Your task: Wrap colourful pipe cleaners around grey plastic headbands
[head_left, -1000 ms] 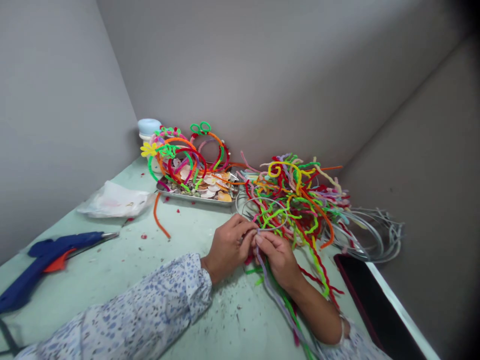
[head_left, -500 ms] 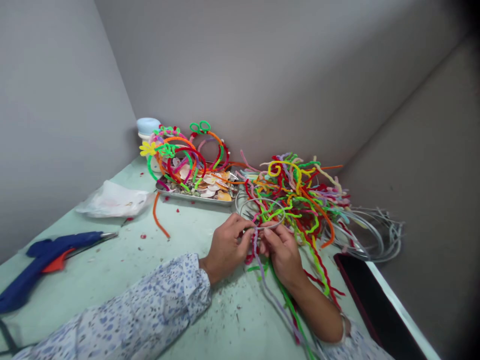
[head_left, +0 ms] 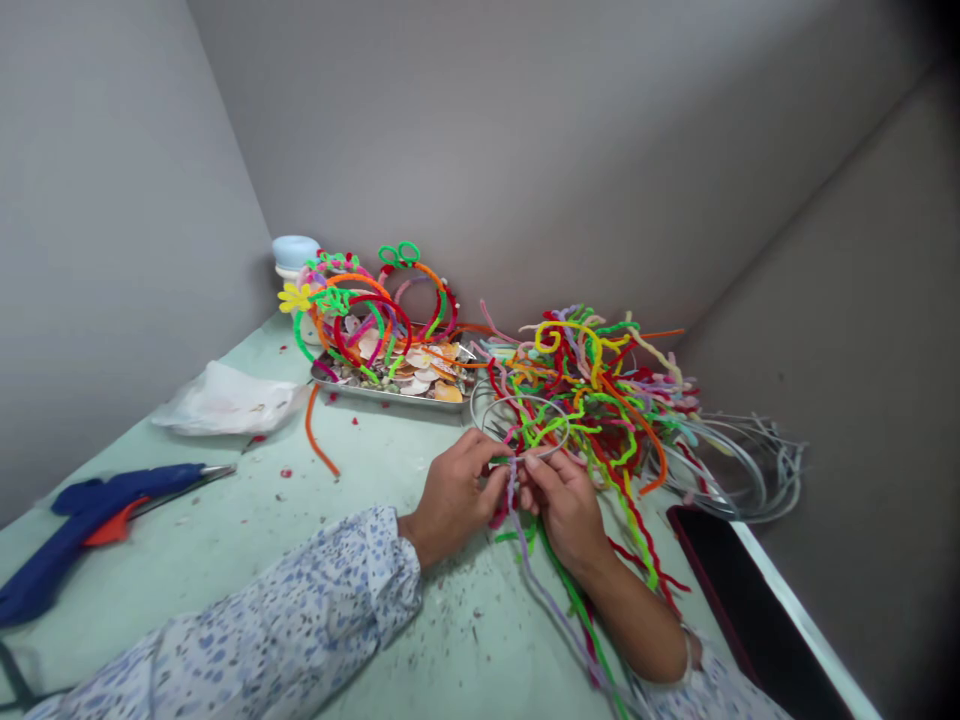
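Observation:
Close together at the table's middle, both my hands are closed on one thin, whitish wire hoop (head_left: 568,428). My left hand (head_left: 459,497) pinches its near edge, where a lilac pipe cleaner (head_left: 530,570) meets the hoop and trails down toward me. My right hand (head_left: 568,512) grips the same edge just right of that point, with thumb and fingers pressed together. A green pipe cleaner (head_left: 574,590) runs from under my right hand along the forearm. Whether the lilac end is wound round the hoop is too small to tell.
A tangled heap of coloured pipe cleaners (head_left: 615,400) lies behind my right hand. A metal tray (head_left: 397,400) holds shells, with decorated hoops (head_left: 409,335) over it. A blue glue gun (head_left: 112,510) and plastic bag (head_left: 229,400) lie left; grey wire hoops (head_left: 757,460) and a phone (head_left: 750,610) right.
Little differs. My left fingers have shifted slightly at the hoop, and a bit of green now shows by the fingertips. The right hand stays almost in place.

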### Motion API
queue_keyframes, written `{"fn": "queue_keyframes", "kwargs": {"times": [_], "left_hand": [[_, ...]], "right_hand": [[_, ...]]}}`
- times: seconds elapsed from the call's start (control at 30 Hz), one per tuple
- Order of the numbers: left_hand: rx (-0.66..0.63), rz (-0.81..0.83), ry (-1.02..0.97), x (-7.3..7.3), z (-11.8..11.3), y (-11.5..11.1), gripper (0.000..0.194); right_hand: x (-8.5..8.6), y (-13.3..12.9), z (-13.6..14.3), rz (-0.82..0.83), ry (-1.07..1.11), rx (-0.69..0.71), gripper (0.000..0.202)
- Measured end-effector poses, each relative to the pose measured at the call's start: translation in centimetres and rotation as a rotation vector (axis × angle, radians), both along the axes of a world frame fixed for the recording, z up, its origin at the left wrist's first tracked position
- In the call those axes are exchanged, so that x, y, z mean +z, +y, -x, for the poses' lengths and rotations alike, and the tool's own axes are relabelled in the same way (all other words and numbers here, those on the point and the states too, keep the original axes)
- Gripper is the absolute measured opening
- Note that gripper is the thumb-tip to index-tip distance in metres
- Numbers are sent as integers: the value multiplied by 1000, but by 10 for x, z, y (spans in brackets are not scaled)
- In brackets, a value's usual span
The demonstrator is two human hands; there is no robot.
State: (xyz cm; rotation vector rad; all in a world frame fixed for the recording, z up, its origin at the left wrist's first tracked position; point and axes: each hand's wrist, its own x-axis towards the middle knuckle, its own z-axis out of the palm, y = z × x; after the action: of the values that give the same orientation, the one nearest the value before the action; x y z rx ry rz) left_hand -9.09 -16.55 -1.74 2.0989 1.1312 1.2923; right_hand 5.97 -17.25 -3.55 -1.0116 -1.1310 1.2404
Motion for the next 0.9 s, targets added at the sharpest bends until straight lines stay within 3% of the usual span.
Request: {"fn": "queue_keyframes", "kwargs": {"times": [0.9], "left_hand": [[1, 13, -60, -2, 1, 0, 13]], "right_hand": [[3, 0, 0, 26, -13, 10, 22]]}}
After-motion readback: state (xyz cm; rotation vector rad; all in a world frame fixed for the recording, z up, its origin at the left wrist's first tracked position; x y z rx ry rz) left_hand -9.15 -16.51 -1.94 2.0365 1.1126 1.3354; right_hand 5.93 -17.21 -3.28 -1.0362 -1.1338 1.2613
